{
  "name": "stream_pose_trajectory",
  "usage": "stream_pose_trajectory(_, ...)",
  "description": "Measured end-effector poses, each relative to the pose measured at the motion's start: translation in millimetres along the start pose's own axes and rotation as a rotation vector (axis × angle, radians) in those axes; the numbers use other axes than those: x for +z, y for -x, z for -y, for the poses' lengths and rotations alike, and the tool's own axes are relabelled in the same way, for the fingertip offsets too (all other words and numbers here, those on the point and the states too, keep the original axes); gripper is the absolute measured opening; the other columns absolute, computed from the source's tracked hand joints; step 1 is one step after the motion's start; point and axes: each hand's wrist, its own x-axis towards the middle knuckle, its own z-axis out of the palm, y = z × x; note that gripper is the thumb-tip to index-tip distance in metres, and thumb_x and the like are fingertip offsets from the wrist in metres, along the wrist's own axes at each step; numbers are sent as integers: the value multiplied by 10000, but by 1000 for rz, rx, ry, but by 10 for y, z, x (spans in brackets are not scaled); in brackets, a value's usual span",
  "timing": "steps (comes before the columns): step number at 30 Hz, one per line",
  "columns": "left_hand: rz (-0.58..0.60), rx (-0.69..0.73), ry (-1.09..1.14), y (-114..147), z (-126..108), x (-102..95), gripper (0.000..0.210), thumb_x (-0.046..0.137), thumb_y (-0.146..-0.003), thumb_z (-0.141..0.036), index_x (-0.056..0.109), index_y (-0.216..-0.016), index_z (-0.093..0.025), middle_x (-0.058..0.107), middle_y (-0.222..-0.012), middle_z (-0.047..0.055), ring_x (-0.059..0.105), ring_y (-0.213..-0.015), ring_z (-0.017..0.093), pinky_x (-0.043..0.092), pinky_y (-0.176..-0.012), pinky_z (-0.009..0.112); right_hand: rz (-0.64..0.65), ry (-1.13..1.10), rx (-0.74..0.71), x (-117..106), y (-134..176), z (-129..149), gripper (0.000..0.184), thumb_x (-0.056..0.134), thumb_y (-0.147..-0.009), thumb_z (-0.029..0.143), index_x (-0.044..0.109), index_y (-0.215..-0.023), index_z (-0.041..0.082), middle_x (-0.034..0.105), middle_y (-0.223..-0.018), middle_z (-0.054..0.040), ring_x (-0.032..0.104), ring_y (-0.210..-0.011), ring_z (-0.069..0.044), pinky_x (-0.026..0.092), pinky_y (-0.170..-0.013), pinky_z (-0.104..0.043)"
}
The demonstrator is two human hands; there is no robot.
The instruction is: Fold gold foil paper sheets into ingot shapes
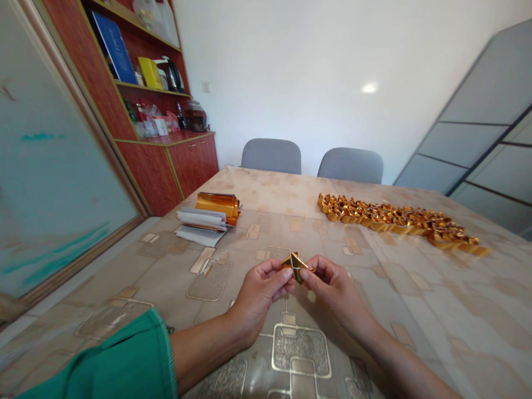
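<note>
A small piece of shiny gold foil paper, folded to a point at the top, is held between both hands above the table. My left hand pinches its left side with thumb and fingers. On the other side, my right hand grips the right edge, thumb in front. Left of the hands lies a stack of gold foil sheets, with white-backed paper sheets curled in front of it. Many folded gold foil pieces stand packed in rows at the right.
A patterned cloth covers the table. Two grey chairs stand at its far edge by the white wall. At the left are a red-brown cabinet with loaded shelves and a frosted glass door.
</note>
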Motion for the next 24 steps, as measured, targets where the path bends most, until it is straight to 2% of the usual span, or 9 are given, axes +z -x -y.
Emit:
stream_pose_trajectory(5, 27, 0, -29, 3, 17, -5, 356, 916, -584, -330, 677, -763, -136, 698, -728, -1, 623, -670, 91, 522, -716, 231, -21, 49, -51, -12, 12, -32, 330, 744, -784, 471, 581, -690, 200, 576, -647, 21, 486, -617, -137, 373, -586, -263)
stream_pose_trajectory(8, 38, 0, -62, 3, 14, -11, 347, 909, -597, -330, 659, -735, -133, 695, -716, 5, 616, -657, 92, 511, -693, 224, -34, 58, -18, -20, 9, -51, 360, 762, -761, 470, 548, -651, 202, 547, -599, 34, 446, -575, -125, 334, -550, -257)
stream_pose_trajectory(11, 64, -12, -40, 9, -10, -9, 325, 895, -626, -316, 661, -766, -138, 693, -735, -1, 615, -670, 91, 510, -711, 229, 14, 13, 21, -47, -8, -27, 377, 772, -739, 496, 541, -664, 208, 544, -590, 37, 435, -555, -123, 316, -533, -258)
stream_pose_trajectory(15, 95, 9, -67, 5, -23, -16, 297, 872, -659, -300, 667, -801, -138, 682, -750, -2, 602, -670, 86, 490, -700, 220, 107, 34, 14, -73, -15, 17, 358, 735, -774, 533, 603, -740, 202, 600, -681, 1, 494, -630, -150, 358, -584, -281)
stream_pose_trajectory(20, 99, 18, -124, -17, 13, -34, 296, 859, -672, -304, 634, -765, -136, 655, -697, -4, 577, -634, 89, 460, -629, 208, 44, 9, 9, -34, 11, -54, 340, 726, -807, 479, 576, -680, 202, 586, -640, 10, 478, -606, -144, 339, -581, -282)
stream_pose_trajectory(24, 112, -14, -46, -22, -15, -16, 327, 808, -742, -397, 658, -842, -124, 687, -780, 40, 621, -711, 117, 512, -727, 258, 38, -70, 21, -56, -13, -71, 339, 747, -785, 477, 580, -678, 201, 571, -647, 13, 469, -614, -145, 343, -595, -287)
